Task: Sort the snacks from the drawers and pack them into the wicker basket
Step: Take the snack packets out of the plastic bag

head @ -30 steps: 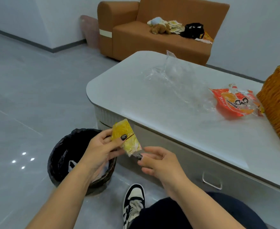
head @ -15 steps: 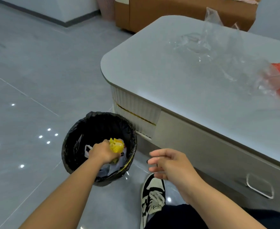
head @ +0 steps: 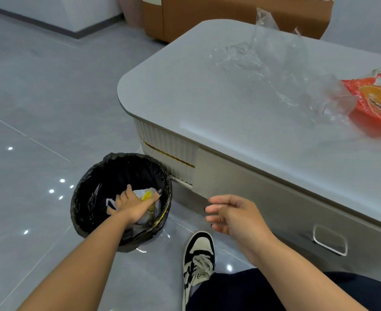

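My left hand (head: pixel 132 204) reaches inside the black-lined bin (head: pixel 90 194) on the floor, fingers spread, over a yellow wrapper (head: pixel 147 195) lying on white trash. The wrapper looks free of my grip. My right hand (head: pixel 232 215) hovers empty with loose, parted fingers in front of the table's drawer front (head: pixel 263 198). An orange snack packet (head: pixel 375 99) lies on the table top (head: pixel 207 97) at the far right. A crumpled clear plastic bag (head: pixel 275 63) lies beside it. The wicker basket is out of view.
A metal drawer handle (head: pixel 330 243) sits at the lower right. My black-and-white shoe (head: pixel 198 259) rests on the glossy grey floor between bin and table. A brown sofa (head: pixel 207 16) stands behind the table.
My left hand carried the yellow wrapper from in front of me down into the bin, then opened and let it go. My right hand let go of the wrapper and stayed beside the table.
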Demonstrator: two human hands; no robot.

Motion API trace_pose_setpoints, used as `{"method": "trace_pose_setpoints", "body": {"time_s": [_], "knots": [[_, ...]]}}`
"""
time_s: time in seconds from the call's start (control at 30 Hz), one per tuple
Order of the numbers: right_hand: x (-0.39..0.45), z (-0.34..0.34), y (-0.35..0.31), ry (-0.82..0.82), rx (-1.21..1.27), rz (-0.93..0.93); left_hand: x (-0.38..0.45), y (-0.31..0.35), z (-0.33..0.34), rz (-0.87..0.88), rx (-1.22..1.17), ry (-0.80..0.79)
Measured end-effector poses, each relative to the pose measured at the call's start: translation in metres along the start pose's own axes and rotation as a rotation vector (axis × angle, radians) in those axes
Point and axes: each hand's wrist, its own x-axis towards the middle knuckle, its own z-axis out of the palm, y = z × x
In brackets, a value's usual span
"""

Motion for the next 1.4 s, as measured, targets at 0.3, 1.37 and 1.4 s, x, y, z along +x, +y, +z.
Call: {"method": "trace_pose_setpoints", "body": {"time_s": [0.3, 1.37, 1.4], "knots": [[-0.044, -0.032, -0.028, 0.018, 0.103, -0.096, -0.056, 0.011, -0.052, 0.146, -0.087, 0.134], [-0.077, -0.263, -0.081, 0.46, 0.257, -0.309, -0.238, 0.398, 0.064, 1.222, 0.291, 0.151], [-0.075, -0.264, -0.08, 0.455, 0.273, -0.298, -0.236, 0.408, 0.07, 1.237, 0.316, 0.191]]}}
